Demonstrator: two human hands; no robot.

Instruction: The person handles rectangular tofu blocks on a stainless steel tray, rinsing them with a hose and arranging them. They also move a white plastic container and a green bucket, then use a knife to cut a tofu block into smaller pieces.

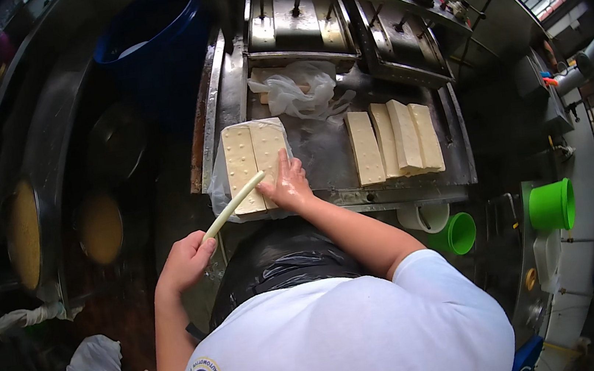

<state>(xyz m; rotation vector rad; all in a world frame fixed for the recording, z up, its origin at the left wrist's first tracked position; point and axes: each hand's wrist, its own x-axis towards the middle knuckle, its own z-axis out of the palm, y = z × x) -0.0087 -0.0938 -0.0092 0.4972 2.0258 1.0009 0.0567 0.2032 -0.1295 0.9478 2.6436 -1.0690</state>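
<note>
My left hand (186,260) is closed around a pale, slightly curved hose-like rod (231,207). The far end of the rod reaches over the near part of two cream-coloured tofu slabs. These slabs, the left one (238,156) dotted with small bumps and the right one (267,139), lie side by side on thin clear plastic film (219,188). Resting on the near right part of the right slab is my right hand (288,185), fingers stretched out and apart. The rod's tip ends close to that hand's thumb side.
Several tofu slabs (365,147) stand at the right of the metal table (323,156). Crumpled plastic film (296,90) lies behind the two slabs. Metal press boxes (300,26) line the back. A blue barrel (155,54) stands far left, green buckets (551,205) at right.
</note>
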